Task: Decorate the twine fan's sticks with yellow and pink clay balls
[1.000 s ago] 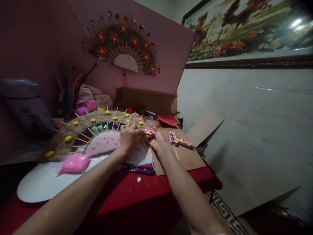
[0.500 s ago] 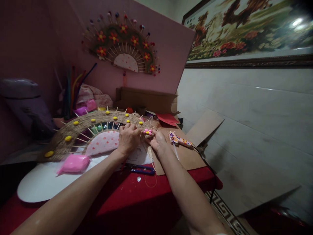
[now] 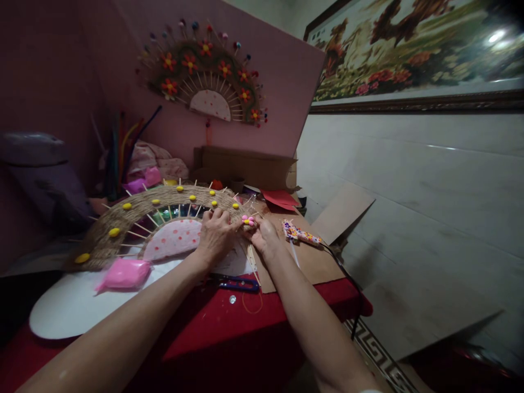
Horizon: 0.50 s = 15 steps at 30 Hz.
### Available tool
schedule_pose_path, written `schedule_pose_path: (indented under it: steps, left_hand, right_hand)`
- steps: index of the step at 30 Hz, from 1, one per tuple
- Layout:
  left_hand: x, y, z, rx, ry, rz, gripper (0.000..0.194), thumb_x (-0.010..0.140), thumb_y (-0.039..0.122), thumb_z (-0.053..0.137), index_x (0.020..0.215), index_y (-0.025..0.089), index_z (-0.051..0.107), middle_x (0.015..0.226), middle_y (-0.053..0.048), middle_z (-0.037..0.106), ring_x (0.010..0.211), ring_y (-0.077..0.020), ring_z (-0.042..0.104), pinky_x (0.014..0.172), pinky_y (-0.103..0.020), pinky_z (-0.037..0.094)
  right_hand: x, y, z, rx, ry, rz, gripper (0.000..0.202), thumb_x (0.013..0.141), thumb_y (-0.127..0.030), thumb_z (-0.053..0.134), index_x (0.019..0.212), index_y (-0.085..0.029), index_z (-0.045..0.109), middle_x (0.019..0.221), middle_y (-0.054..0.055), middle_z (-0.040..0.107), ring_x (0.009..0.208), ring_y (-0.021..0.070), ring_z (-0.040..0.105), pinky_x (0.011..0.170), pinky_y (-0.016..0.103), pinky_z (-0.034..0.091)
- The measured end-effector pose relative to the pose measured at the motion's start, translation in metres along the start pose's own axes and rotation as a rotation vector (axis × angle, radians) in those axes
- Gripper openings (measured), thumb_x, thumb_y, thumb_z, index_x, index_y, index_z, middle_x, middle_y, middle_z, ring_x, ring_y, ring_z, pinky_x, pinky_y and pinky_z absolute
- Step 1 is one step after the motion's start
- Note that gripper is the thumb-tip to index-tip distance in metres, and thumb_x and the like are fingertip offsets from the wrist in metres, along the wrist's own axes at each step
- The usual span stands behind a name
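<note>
A fan-shaped piece wrapped in brown twine [image 3: 141, 203], dotted with yellow ovals and edged with thin sticks, lies on the table. Its inner half-circle [image 3: 176, 239] is pale with red dots. At its right end sits a small flower with pink petals and a yellow centre [image 3: 248, 220]. My left hand [image 3: 216, 233], fingers bent, presses on the twine just left of the flower. My right hand [image 3: 264, 234] is closed on the fan's right end, with fingertips beside the flower; some fingers are hidden beneath it.
A pink clay packet [image 3: 125, 274] lies on a white board [image 3: 61, 314]. Blue snips [image 3: 239, 284] rest on the red cloth [image 3: 221, 338]. A flower-patterned glue gun [image 3: 303, 234] lies on cardboard [image 3: 319, 267] at right. A finished fan [image 3: 213, 82] hangs behind.
My left hand has shifted slightly, its index finger now stretched toward the flower. My right hand has hardly moved.
</note>
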<state>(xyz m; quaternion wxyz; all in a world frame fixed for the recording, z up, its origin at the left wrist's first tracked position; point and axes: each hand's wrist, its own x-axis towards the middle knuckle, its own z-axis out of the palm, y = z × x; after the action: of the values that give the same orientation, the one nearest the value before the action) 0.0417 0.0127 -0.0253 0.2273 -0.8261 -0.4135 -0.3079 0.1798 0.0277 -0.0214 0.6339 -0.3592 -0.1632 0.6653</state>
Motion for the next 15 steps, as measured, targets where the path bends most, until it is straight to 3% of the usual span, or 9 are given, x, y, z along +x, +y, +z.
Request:
schedule_pose_path:
  steps: [5, 8, 15]
  left_hand:
    - [-0.0005, -0.0001, -0.0022, 0.015, 0.008, -0.057, 0.026, 0.086, 0.028, 0.048, 0.100, 0.031, 0.070, 0.082, -0.010, 0.059, 0.086, -0.0273, 0.048, 0.070, -0.039, 0.029]
    - [-0.0014, -0.0002, -0.0023, 0.007, 0.010, -0.029, 0.030, 0.086, 0.026, 0.048, 0.108, 0.035, 0.067, 0.085, -0.009, 0.060, 0.087, -0.0272, 0.048, 0.072, -0.040, 0.029]
    - [-0.0008, 0.0014, -0.0005, -0.022, -0.023, -0.007, 0.029, 0.085, 0.025, 0.048, 0.105, 0.032, 0.068, 0.088, -0.011, 0.060, 0.089, -0.0274, 0.048, 0.075, -0.042, 0.030]
  right_hand:
    - [0.0030, 0.0004, -0.0009, -0.009, -0.003, -0.004, 0.022, 0.078, -0.002, 0.043, 0.061, -0.016, 0.047, 0.046, -0.004, 0.049, 0.037, 0.0059, 0.042, 0.040, 0.016, 0.042]
    - [0.0042, 0.0003, -0.0015, -0.012, -0.005, -0.003, 0.021, 0.077, -0.002, 0.045, 0.062, -0.016, 0.047, 0.045, -0.004, 0.049, 0.037, 0.0056, 0.041, 0.040, 0.015, 0.041]
    - [0.0070, 0.0016, -0.0027, -0.022, -0.031, -0.030, 0.023, 0.074, 0.002, 0.039, 0.060, -0.015, 0.048, 0.044, -0.002, 0.050, 0.037, 0.0058, 0.039, 0.039, 0.014, 0.038]
